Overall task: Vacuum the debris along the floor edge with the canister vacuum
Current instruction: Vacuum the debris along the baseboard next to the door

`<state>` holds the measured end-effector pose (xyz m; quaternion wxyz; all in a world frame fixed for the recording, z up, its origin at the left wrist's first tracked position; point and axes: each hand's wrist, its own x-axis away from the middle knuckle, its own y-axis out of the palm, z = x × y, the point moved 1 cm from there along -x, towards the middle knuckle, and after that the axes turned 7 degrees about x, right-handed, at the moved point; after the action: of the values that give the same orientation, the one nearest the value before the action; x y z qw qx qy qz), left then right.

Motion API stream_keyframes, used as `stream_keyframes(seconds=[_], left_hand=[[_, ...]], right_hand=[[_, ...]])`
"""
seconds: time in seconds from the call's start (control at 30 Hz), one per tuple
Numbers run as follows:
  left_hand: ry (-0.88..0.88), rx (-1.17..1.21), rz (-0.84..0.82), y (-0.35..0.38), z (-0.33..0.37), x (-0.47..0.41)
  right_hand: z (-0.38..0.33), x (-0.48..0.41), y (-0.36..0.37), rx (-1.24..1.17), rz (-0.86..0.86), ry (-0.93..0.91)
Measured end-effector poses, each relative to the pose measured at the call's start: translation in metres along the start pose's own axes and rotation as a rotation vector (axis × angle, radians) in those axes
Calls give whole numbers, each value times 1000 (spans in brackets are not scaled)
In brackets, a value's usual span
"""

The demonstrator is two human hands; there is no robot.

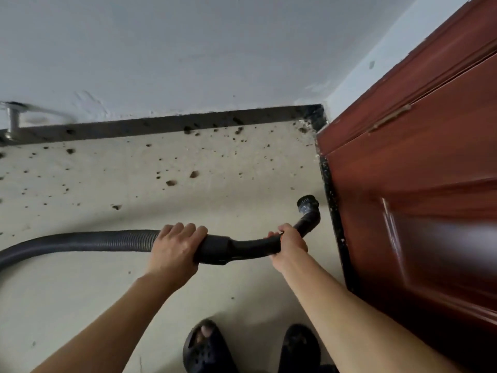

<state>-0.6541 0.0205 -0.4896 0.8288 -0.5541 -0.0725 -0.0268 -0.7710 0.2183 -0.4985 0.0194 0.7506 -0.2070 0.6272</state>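
Left hand (176, 244) grips the floppy hose (80, 240) at its cuff, right hand (289, 243) grips the stiff, probably light pipe (252, 244) at centre frame.

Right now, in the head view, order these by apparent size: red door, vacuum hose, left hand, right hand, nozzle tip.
1. red door
2. vacuum hose
3. left hand and right hand: roughly alike, not ranked
4. nozzle tip, though it sits farther from the camera
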Motion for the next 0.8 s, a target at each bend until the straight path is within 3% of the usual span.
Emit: stream_keyframes(seconds=[0.1,0.17,0.33,0.5,0.67,0.8], left_hand=[[-205,77,-193,31,-19,-26],[-365,232,-409,46,-30,-41],[-467,242,-614,54,-75,-64],[-388,169,-411,54,-82,-127],[-461,158,-339,39,-79,-148],[-432,162,-345,42,-56,-134]], right_hand=[[-19,-17,17,-47,-37,-72],[-23,-27,22,-79,-88,-78],[7,-48,56,-118,-111,-133],[-46,-63,92,-196,-163,-290],[-81,-57,108,-194,-378,-276],[-73,-58,99,-224,-182,-313]])
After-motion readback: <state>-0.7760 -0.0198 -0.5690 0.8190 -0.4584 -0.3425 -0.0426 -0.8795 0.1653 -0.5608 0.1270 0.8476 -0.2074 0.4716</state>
